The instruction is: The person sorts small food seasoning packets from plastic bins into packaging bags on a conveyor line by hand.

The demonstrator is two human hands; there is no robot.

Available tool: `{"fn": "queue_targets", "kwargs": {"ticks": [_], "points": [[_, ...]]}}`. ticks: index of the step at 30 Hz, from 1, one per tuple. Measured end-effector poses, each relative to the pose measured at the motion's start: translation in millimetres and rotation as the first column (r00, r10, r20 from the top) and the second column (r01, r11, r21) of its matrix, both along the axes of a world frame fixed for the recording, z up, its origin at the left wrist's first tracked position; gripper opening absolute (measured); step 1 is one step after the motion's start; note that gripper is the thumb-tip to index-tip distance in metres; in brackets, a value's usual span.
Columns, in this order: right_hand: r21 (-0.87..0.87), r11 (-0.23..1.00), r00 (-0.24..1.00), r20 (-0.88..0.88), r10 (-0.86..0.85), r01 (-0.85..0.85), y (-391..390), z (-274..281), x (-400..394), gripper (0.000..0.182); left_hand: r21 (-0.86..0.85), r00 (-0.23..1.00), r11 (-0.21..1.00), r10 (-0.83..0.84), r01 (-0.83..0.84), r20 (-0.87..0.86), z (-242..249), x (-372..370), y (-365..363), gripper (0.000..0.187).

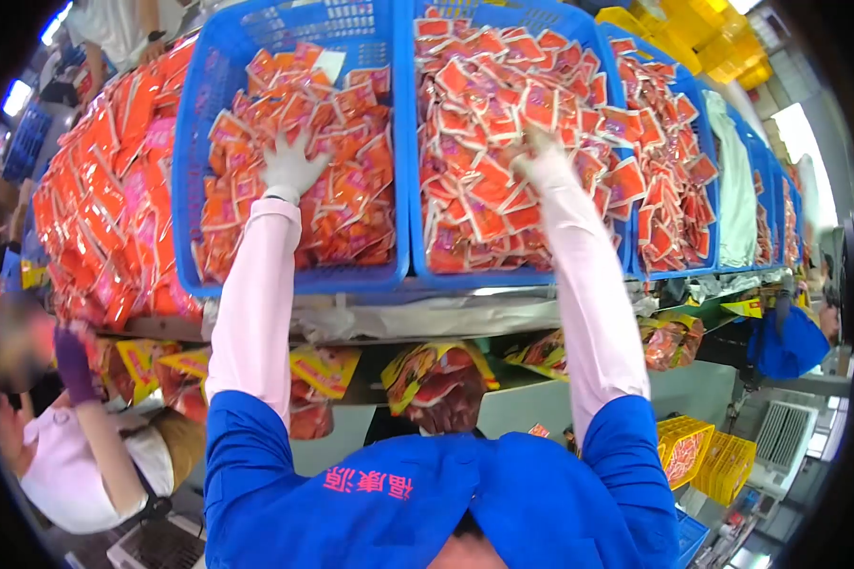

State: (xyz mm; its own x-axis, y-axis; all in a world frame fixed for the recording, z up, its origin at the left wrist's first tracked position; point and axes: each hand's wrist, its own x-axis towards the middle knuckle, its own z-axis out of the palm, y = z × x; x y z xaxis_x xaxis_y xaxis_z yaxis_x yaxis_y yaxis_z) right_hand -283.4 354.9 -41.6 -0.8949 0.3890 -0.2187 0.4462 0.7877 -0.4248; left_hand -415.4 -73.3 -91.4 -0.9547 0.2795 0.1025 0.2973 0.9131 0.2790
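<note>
My left hand (294, 166), in a pale glove, lies with spread fingers on the small red sachets (351, 204) heaped in a blue plastic crate (185, 161). No sachet is gripped in it. In the neighbouring blue crate (414, 161), fuller and also holding red sachets (474, 190), my right hand (538, 152) reaches into the upper right of the heap. Its fingers look curled and slightly blurred among the sachets; I cannot tell what is between them. Pale pink sleeves cover both forearms.
Larger red packs (104, 209) are piled on the left. More sachet-filled crates (674, 171) stand in a row on the right, one with a pale green cover (731, 180). Printed bags (441, 384) hang below the front edge. A co-worker (85, 455) is at lower left.
</note>
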Motion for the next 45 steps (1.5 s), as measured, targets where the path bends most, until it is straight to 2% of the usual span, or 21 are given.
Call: {"fn": "queue_targets", "kwargs": {"ticks": [2,6,10,13,14,16,19,21,22,24,27,28,29,32,33,34,38,40,41,43,45], "points": [[0.515,0.852,0.991,0.131,0.03,-0.094,-68.3,-12.7,17.3,0.078,-0.214,0.974,0.977,0.069,-0.022,0.214,0.4,19.2,25.1,0.067],[0.149,0.97,0.981,0.063,0.184,-0.192,-109.4,-5.5,73.6,0.061,-0.056,0.947,0.985,-0.142,0.165,0.289,-32.3,61.4,19.7,0.044],[0.295,0.886,0.926,-0.009,0.377,-0.358,-118.7,-1.6,115.3,0.051,-0.015,0.683,0.864,-0.387,0.503,0.62,6.3,115.9,-2.0,0.017],[0.247,0.944,0.866,-0.395,0.305,-0.22,-94.6,26.8,120.8,0.039,-0.291,0.922,0.876,-0.344,0.384,0.18,52.1,137.2,-17.0,0.016],[0.219,0.939,0.862,-0.383,0.333,-0.265,-86.6,49.2,123.9,0.04,-0.146,0.904,0.909,-0.408,0.39,-0.131,51.3,138.2,-25.6,0.016],[-0.34,0.933,0.977,-0.206,0.045,-0.114,-82.9,97.6,140.7,0.038,0.475,0.914,0.871,-0.288,0.126,0.285,104.2,163.6,-14.6,0.016],[-0.678,0.729,0.898,-0.372,-0.236,-0.09,-76.9,123.7,206.3,0.046,0.889,0.792,0.417,-0.471,-0.188,0.388,159.9,259.0,33.1,0.016],[-0.751,0.654,0.869,-0.381,-0.317,-0.091,-75.9,131.3,248.8,0.05,0.949,0.756,0.306,-0.639,0.082,0.141,163.2,323.8,70.5,0.016],[-0.816,0.568,0.833,-0.387,-0.394,-0.11,-79.3,135.1,267.6,0.054,0.885,0.779,0.377,-0.626,0.274,0.026,163.1,352.4,89.2,0.02],[-0.562,0.827,0.964,-0.205,-0.171,0.027,-90.4,144.9,302.0,0.044,0.538,0.686,0.508,-0.701,0.673,-0.194,121.4,383.4,119.2,0.02],[-0.419,0.886,0.979,-0.049,0.196,-0.198,-125.0,129.9,321.8,0.036,0.198,0.654,0.651,-0.754,0.732,0.062,98.9,391.4,117.5,0.047],[-0.205,0.837,0.862,-0.141,0.487,-0.507,-123.8,82.0,325.8,0.021,0.054,0.645,0.65,-0.759,0.758,0.085,91.8,390.4,100.8,0.059],[-0.151,0.764,0.755,0.123,0.644,-0.628,-137.6,76.0,316.2,0.017,-0.04,0.62,0.625,-0.762,0.78,0.188,104.1,388.2,89.4,0.073],[-0.028,0.665,0.629,0.296,0.719,-0.747,-197.6,7.6,287.5,0.018,-0.225,0.535,0.492,-0.819,0.841,0.206,90.2,388.5,74.2,0.025],[-0.306,0.576,0.316,0.601,0.734,-0.758,-213.5,-1.3,262.1,0.021,-0.149,0.515,0.499,-0.852,0.854,0.092,84.9,395.7,72.6,0.015],[-0.105,0.553,0.439,0.494,0.751,-0.827,-225.1,-60.5,275.0,0.026,-0.305,0.454,0.401,-0.882,0.863,0.124,95.0,401.5,75.7,0.014],[-0.289,0.625,0.491,0.42,0.763,-0.725,-220.6,-4.0,240.2,0.027,-0.115,0.434,0.42,-0.887,0.9,0.155,97.9,382.3,47.8,0.007],[-0.438,0.638,0.517,0.374,0.77,-0.633,-215.9,46.0,229.4,0.027,0.409,0.608,0.573,-0.792,0.71,0.056,132.7,322.4,39.7,0.008],[-0.496,0.641,0.532,0.361,0.766,-0.586,-204.7,70.9,221.4,0.028,0.421,0.785,0.705,-0.619,0.571,-0.027,135.9,287.8,35.0,0.012],[-0.297,0.698,0.748,-0.094,0.657,-0.651,-153.8,82.9,200.7,0.026,0.345,0.971,0.908,-0.208,0.237,-0.119,105.5,206.9,21.1,0.026],[-0.026,0.932,0.921,-0.166,0.352,-0.361,-131.0,95.5,163.7,0.041,0.439,0.947,0.899,-0.155,0.016,0.282,47.5,133.0,19.9,0.044]]}}
